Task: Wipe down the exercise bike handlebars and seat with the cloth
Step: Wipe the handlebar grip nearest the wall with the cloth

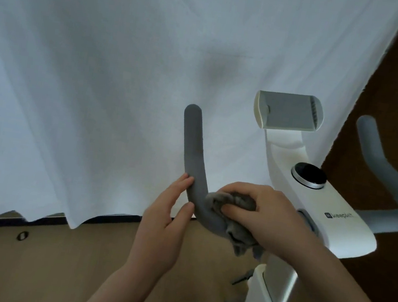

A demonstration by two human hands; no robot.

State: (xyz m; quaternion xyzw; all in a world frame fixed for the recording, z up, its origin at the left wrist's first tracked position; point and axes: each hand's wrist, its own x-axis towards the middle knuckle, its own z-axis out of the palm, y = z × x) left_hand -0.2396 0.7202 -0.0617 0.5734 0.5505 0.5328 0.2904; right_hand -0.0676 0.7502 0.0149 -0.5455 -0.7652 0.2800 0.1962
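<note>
right hand (264, 210) grips one grey cloth (232, 215) on the left handlebar (193, 150); left hand (165, 212), fingers straight, touches it; two handlebars.

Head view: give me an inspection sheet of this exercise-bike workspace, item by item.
Surface: tan floor under the bike.
Job's things: grey foam left handlebar; crumpled grey cloth pressed against its bend; grey foam right handlebar untouched; seat not in view.
Clutter: small dark ring on the floor.
Hands: left hand steadies the left handlebar with straight fingers; right hand grips the cloth.
Cables: nothing seen.
Surroundings: white curtain; white bike frame with black round knob and grey device holder.
</note>
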